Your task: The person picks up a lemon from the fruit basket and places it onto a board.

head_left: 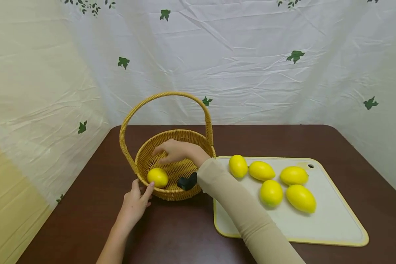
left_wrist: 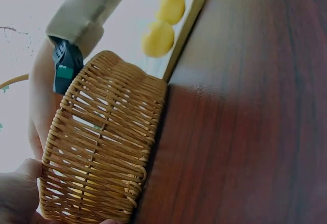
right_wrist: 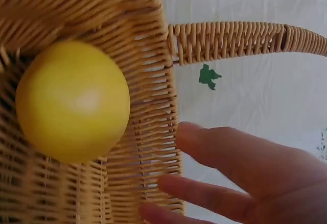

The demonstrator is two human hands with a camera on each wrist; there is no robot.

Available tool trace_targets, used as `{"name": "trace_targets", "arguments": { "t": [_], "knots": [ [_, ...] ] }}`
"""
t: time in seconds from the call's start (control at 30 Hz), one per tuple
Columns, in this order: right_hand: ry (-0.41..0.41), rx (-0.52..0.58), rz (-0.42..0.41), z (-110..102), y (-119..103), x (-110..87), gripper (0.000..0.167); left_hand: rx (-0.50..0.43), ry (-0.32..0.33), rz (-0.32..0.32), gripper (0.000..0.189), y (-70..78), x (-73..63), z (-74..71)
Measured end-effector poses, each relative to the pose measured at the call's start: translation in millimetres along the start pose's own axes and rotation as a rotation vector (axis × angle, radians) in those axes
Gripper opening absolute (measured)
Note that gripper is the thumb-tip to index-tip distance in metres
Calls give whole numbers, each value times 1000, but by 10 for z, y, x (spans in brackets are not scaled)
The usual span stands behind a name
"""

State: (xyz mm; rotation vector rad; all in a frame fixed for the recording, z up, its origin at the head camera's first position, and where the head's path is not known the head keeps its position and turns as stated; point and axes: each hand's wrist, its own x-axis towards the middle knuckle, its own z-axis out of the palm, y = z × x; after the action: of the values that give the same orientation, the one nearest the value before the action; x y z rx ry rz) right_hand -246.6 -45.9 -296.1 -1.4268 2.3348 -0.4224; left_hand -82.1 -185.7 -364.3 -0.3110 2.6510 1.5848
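A woven wicker basket [head_left: 173, 195] with a tall arched handle stands on the table, with one yellow lemon [head_left: 158, 178] lying inside at its front left. My left hand [head_left: 134, 203] grips the basket's front-left rim, thumb over the edge; the left wrist view shows that thumb against the woven wall [left_wrist: 102, 142]. Over the basket's inside reaches my right hand [head_left: 175, 151], its fingers loosely bent and holding nothing. In the right wrist view, its spread fingers are apart from the lemon [right_wrist: 73, 101], near the basket's rim.
To the right of the basket lies a white cutting board [head_left: 330, 223] with a yellow edge. Several lemons [head_left: 271, 193] rest on it, below and beyond my right forearm. Behind the dark wooden table [head_left: 184, 234] hangs a white cloth [head_left: 250, 91] with green leaves.
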Motion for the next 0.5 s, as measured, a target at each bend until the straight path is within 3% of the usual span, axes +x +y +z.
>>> {"name": "trace_targets", "arguments": {
  "t": [0.5],
  "knots": [
    [-176, 103, 14, 143, 29, 193, 43, 6, 19, -3, 67, -15, 16, 16]
  ]
}}
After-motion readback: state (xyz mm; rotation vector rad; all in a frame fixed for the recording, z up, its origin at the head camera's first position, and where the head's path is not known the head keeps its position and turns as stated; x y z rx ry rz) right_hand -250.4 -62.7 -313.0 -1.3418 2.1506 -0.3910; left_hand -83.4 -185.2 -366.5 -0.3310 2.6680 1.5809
